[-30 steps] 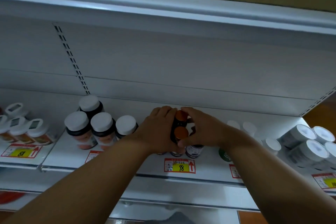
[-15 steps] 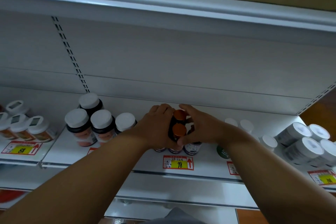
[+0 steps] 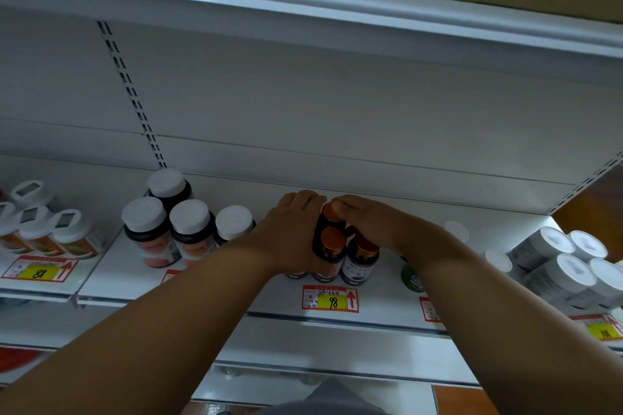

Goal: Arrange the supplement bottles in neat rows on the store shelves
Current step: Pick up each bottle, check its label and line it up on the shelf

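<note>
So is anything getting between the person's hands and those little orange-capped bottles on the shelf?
No, nothing visible. The left hand and right hand already press against the orange-capped bottles from either side. The white-capped bottles stand apart to the left.

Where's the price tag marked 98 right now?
The 98 price tag sits on the shelf's front edge, centre of the head view, just below the orange-capped bottles.

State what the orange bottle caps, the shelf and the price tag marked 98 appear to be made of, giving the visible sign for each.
Orange caps: probably metal or metallised plastic; smooth coppery sheen.
Shelf: likely white painted metal; flat even surface, slotted uprights behind.
Price tag: seemingly printed paper or card; matte, handwritten number.
</note>
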Tool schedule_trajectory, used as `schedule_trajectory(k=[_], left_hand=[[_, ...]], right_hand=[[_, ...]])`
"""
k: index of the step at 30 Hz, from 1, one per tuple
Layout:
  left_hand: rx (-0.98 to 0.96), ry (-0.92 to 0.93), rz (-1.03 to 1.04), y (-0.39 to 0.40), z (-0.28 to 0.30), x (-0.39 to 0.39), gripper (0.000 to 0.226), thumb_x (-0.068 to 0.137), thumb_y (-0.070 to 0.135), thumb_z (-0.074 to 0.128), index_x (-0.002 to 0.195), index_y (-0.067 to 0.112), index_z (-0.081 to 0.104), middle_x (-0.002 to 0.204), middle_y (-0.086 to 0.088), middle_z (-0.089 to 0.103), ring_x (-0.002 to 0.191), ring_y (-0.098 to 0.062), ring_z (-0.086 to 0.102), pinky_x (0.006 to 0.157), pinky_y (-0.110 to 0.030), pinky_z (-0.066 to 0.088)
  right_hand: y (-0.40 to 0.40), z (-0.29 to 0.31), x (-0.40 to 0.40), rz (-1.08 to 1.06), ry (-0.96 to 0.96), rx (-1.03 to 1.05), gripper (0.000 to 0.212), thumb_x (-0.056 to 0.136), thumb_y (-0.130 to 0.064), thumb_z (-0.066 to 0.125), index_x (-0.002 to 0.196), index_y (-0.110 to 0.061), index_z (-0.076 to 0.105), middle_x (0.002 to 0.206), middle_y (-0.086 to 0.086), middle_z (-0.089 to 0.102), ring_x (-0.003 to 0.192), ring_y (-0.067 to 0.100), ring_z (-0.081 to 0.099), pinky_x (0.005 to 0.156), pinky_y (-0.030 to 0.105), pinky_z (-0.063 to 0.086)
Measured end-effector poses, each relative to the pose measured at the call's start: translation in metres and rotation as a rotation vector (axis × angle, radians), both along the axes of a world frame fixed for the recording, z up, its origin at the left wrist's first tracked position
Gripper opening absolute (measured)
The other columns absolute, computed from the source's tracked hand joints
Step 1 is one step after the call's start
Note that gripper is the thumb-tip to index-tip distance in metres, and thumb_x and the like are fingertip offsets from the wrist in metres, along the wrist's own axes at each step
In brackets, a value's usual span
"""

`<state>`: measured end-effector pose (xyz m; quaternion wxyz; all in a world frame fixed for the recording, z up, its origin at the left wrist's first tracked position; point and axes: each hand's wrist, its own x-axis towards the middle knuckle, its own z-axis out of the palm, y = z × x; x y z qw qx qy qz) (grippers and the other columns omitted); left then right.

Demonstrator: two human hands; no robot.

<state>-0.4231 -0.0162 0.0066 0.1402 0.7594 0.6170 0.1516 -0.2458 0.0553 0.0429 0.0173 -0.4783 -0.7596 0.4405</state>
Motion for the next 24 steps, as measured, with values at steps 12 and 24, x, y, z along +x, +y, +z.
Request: schedule_trajectory(k=[12,24], left_hand=[[-0.052,0.053,-0.017,-0.001,0.008,0.002,0.104,0.055,0.074,0.069,0.138,0.024,0.032,0.134,0.001,0.035,0.122,-0.022,0.034,0.103,-0.044,0.038],[-0.063,0.06,0.027,-0.003,0.009,0.006,0.101,0.057,0.072,0.07,0.136,0.021,0.033,0.136,-0.001,0.035,0.124,-0.024,0.034,0.102,-0.044,0.039]], right_hand=[[-0.023,-0.005,0.04,0.161,-0.205,0.385,0.041,0.072,-0.035,0.075,0.102,-0.036,0.047,0.097,-0.009,0.061,0.086,0.016,0.059,0.078,0.04,0.053],[-0.024,-0.008,0.04,0.164,-0.269,0.415,0.064,0.074,-0.042,0.073,0.128,-0.036,0.04,0.116,-0.007,0.06,0.1,0.014,0.056,0.086,0.034,0.049]])
